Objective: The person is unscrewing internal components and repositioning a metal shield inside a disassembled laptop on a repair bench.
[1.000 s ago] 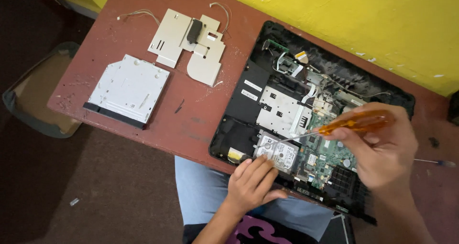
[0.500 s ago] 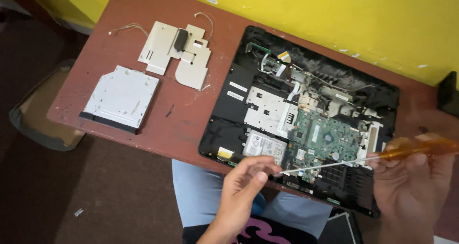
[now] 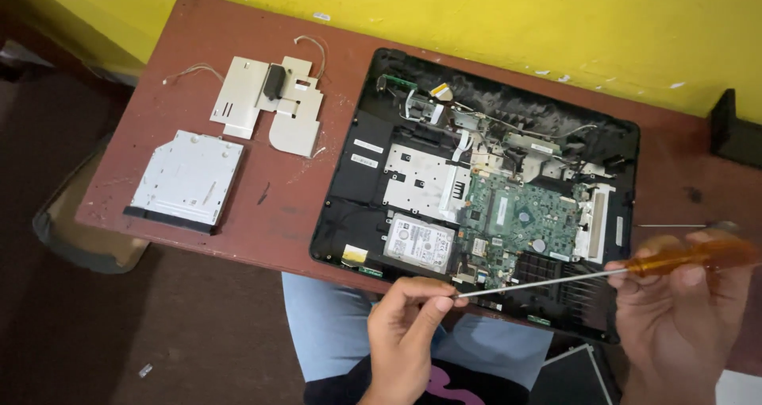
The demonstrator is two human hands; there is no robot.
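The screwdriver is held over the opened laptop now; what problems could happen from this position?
1. The left hand pinches the tip of the screwdriver, perhaps with a small screw; that could drop into the open laptop or onto the floor.
2. The metal shaft hangs just above the green circuit board; a slip by the right hand might scratch it.
3. The laptop's near edge overhangs the table, so leaning on it could tip it.

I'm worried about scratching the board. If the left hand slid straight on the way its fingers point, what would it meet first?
The left hand points up and right at the screwdriver tip it pinches. Straight on, it would likely meet the open laptop's near edge by the hard drive, though height above it is unclear.
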